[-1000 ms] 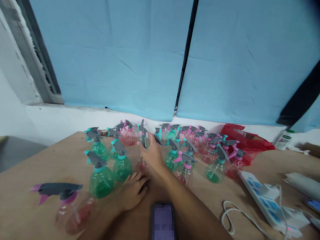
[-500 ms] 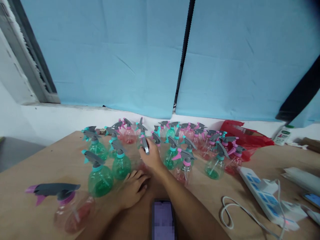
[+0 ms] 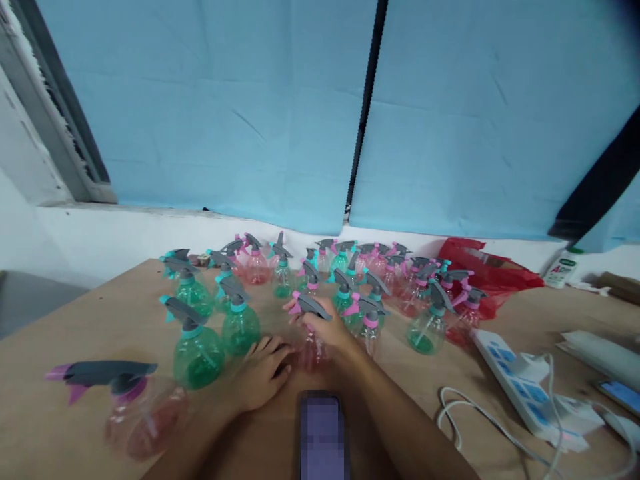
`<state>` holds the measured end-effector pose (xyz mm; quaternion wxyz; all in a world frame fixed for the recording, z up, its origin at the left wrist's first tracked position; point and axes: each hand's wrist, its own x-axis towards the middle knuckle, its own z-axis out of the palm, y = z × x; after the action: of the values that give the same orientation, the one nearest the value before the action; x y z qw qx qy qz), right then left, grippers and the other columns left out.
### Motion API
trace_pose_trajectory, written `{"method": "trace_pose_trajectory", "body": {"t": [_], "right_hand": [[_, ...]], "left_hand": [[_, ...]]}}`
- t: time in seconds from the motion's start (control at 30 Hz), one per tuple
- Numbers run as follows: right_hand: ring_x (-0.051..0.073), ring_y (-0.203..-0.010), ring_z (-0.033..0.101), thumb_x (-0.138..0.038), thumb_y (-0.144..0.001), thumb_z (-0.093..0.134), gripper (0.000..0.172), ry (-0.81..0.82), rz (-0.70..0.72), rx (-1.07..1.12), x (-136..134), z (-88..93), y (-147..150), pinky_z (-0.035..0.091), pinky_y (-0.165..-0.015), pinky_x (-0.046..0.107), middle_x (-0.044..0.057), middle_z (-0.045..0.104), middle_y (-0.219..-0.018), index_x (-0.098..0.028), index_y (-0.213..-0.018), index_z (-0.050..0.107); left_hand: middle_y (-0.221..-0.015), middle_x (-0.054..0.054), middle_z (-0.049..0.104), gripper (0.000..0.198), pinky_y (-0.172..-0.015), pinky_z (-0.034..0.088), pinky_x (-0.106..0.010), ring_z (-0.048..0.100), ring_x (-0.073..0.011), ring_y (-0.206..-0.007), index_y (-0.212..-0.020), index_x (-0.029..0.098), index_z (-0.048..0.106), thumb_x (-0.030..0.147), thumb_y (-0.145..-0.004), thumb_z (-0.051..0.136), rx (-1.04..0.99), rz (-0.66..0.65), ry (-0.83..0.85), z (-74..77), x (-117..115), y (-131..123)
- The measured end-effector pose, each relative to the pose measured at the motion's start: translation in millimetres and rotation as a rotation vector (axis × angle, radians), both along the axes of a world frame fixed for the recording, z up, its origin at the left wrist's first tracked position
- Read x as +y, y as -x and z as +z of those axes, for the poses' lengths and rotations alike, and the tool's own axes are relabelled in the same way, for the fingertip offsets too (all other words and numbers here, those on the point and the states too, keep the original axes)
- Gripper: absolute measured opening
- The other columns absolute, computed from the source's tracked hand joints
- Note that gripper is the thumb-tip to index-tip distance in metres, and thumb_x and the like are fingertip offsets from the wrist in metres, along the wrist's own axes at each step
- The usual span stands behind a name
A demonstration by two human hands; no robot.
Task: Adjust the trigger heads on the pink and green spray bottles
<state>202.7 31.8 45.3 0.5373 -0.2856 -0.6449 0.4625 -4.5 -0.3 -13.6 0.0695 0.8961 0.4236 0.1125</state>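
My right hand (image 3: 330,325) is closed around the neck of a pink spray bottle (image 3: 313,351), just below its grey and pink trigger head, which points left. The clear body shows beneath my fingers, near the tabletop; I cannot tell whether it touches. Palm down on the wood, my left hand (image 3: 265,375) lies with fingers stretched out, holding nothing. A green spray bottle (image 3: 241,330) stands just beyond its fingertips, and another green one (image 3: 199,360) to its left. Right of my right hand is a second pink spray bottle (image 3: 371,333), partly hidden by my forearm.
Several more green and pink spray bottles crowd the back of the table (image 3: 60,347). A larger-looking pink one (image 3: 145,420) is at front left. A phone (image 3: 323,433) lies before me. To the right are a power strip (image 3: 517,383), a white cable (image 3: 480,410) and a red bag (image 3: 493,273).
My right hand has brought the pink spray bottle right and closer to me. Its head, formerly pointing away, now faces left. My left hand stays in nearly the same place.
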Motion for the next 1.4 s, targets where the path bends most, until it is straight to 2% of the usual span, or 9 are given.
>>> {"method": "trace_pose_trajectory", "body": {"t": [0.13, 0.27, 0.47, 0.7, 0.9, 1.1, 1.3, 1.4], "right_hand": [[0.015, -0.06, 0.058, -0.021, -0.067, 0.053, 0.024, 0.051, 0.015, -0.003, -5, -4.1, -3, 0.041, -0.053, 0.023, 0.001, 0.071, -0.073, -0.023, -0.079, 0.074], [0.015, -0.056, 0.053, -0.023, -0.065, 0.054, 0.017, 0.073, 0.003, 0.049, -6, -3.8, -3, 0.041, -0.052, 0.024, 0.001, 0.066, -0.064, -0.022, -0.069, 0.07], [0.015, -0.058, 0.054, -0.023, -0.066, 0.052, 0.029, 0.019, 0.06, 0.006, -3, -2.3, -4, 0.04, -0.054, 0.024, 0.0, 0.068, -0.067, -0.023, -0.081, 0.077], [0.015, -0.058, 0.053, -0.024, -0.065, 0.053, 0.017, 0.091, 0.042, 0.063, -4, -7.3, -4, 0.04, -0.053, 0.025, 0.001, 0.067, -0.067, -0.022, -0.07, 0.069], [0.014, -0.065, 0.058, -0.022, -0.067, 0.052, 0.031, 0.016, 0.068, -0.009, -3, -8.1, -2, 0.046, -0.062, 0.026, 0.001, 0.073, -0.087, -0.023, -0.087, 0.076], [0.015, -0.062, 0.054, -0.022, -0.067, 0.055, 0.014, 0.094, -0.009, 0.084, -2, -14.7, -2, 0.042, -0.057, 0.025, 0.001, 0.066, -0.068, -0.021, -0.071, 0.069], [0.013, -0.058, 0.052, -0.022, -0.066, 0.051, 0.028, 0.041, 0.012, 0.009, -2, -7.7, -1, 0.041, -0.056, 0.025, 0.0, 0.069, -0.075, -0.023, -0.081, 0.075], [0.014, -0.059, 0.053, -0.024, -0.066, 0.052, 0.023, 0.056, -0.007, 0.007, -3, -8.8, -1, 0.04, -0.056, 0.025, 0.001, 0.068, -0.073, -0.022, -0.075, 0.073]], "left_hand": [[-0.134, -0.007, 0.06, 0.039, -0.101, 0.043, -0.046, 0.052, -0.0291, -0.121, -0.136, 0.029, 0.062, 0.03, -0.099, 0.05, -0.011, -0.015, 0.005, -2.5, 2, 1], [-0.132, -0.007, 0.06, 0.038, -0.101, 0.042, -0.046, 0.052, -0.0292, -0.122, -0.135, 0.029, 0.063, 0.03, -0.099, 0.05, -0.006, -0.001, 0.021, 0.4, 1, 0], [-0.134, -0.007, 0.06, 0.039, -0.102, 0.042, -0.045, 0.052, -0.0287, -0.122, -0.137, 0.03, 0.062, 0.029, -0.1, 0.051, -0.01, -0.007, 0.023, 1.4, 1, 1], [-0.136, -0.007, 0.06, 0.037, -0.105, 0.041, -0.045, 0.052, -0.0285, -0.124, -0.135, 0.029, 0.063, 0.03, -0.1, 0.052, -0.012, -0.015, 0.019, -0.2, 3, 1], [-0.137, -0.006, 0.058, 0.038, -0.107, 0.041, -0.045, 0.051, -0.0283, -0.126, -0.136, 0.031, 0.062, 0.032, -0.1, 0.052, -0.016, -0.016, 0.027, -3.4, 4, 3], [-0.136, -0.007, 0.059, 0.037, -0.105, 0.042, -0.047, 0.051, -0.0301, -0.126, -0.136, 0.029, 0.063, 0.031, -0.101, 0.05, -0.008, -0.01, 0.038, 0.1, 3, 2], [-0.135, -0.006, 0.059, 0.038, -0.106, 0.042, -0.045, 0.052, -0.0285, -0.124, -0.136, 0.03, 0.062, 0.031, -0.1, 0.052, -0.032, -0.022, 0.029, -3.0, 4, 3], [-0.136, -0.007, 0.059, 0.038, -0.106, 0.042, -0.047, 0.052, -0.0286, -0.124, -0.137, 0.029, 0.062, 0.031, -0.1, 0.051, -0.024, -0.014, 0.04, -1.5, 4, 3]]}}
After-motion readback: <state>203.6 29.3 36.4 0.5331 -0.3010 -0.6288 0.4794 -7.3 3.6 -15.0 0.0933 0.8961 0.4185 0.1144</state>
